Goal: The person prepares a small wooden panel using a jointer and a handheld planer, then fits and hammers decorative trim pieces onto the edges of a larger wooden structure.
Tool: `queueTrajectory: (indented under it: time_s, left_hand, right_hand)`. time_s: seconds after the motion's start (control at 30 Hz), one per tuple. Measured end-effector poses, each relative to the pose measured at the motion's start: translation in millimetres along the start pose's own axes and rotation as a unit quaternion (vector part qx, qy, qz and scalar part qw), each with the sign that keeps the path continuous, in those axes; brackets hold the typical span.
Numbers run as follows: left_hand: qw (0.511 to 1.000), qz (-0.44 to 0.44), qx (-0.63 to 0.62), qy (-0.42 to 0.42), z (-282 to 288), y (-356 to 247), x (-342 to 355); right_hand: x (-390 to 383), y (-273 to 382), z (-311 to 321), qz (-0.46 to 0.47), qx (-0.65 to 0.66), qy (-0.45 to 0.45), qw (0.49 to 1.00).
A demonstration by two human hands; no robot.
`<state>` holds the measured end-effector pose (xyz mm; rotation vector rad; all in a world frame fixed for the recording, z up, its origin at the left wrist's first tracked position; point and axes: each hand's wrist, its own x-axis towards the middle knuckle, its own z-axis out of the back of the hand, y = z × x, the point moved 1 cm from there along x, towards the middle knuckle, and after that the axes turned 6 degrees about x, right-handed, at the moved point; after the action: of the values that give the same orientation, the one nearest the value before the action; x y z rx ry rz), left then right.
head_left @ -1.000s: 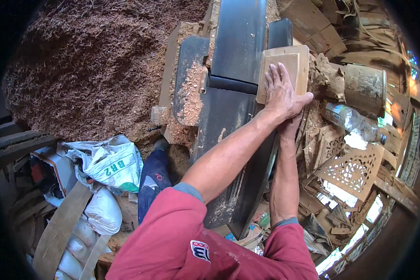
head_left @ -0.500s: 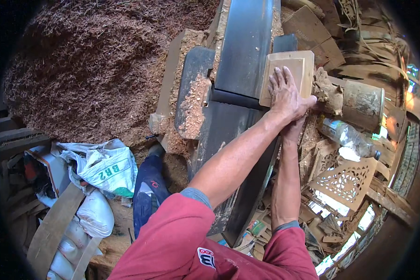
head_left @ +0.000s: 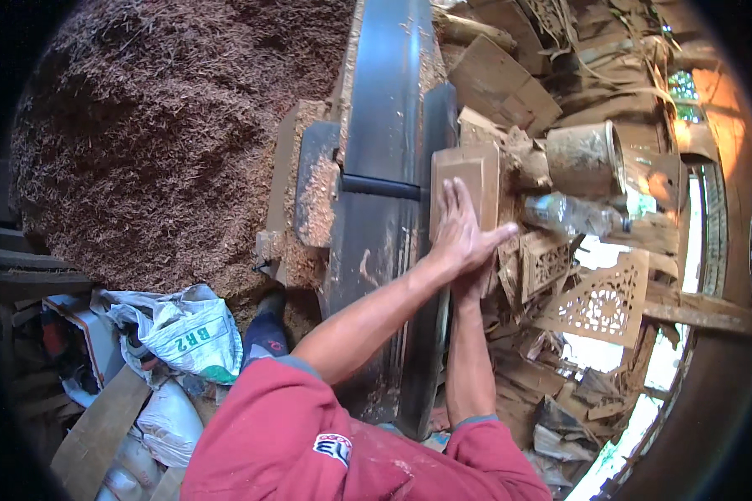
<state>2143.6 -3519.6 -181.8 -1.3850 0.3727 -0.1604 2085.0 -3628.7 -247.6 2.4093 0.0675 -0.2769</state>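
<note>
the principal hazard was noted at the dark slot (head_left: 382,187) across the jointer bed (head_left: 384,108), taken to be the cutter opening: the left hand (head_left: 462,238) lay near it, to the right, and a slip toward the middle of the machine could, in this inspector's judgement, have carried the fingers (head_left: 464,203) over it. whether any cutter was turning could not be determined. the likely cause of such a slip was the hold itself, since the left hand was spread on the face of the wooden raised panel (head_left: 470,165), with no finger of it seen hooked round an edge. a tilt or kick of the panel, had it met a cutter, was judged a second risk. the panel was located at the right edge of the bed, just beside the slot's end, with a dusty can (head_left: 578,159) farther right; contact with the metal could not be confirmed. as to pose, the left forearm (head_left: 376,313) crossed the bed obliquely, palm flat, fingers directed away from the body, thumb (head_left: 500,235) stretched rightward. the right forearm (head_left: 470,359) rose almost straight, and the right hand (head_left: 475,282) was largely hidden beneath the left, so its grip could not be determined.
</note>
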Motion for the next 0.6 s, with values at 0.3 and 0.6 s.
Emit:
queueTrajectory:
  time_s: [0.3,0.6]
  left_hand:
    - [0.996,0.058,0.054,0.045,-68,67,-144]
    - [0.994,0.069,0.06,0.051,-42,61,-75]
  right_hand:
    - [-177,-53,45,0.067,-0.122,-0.189,0.972]
    - [-99,-47,71,0.057,-0.202,-0.145,0.967]
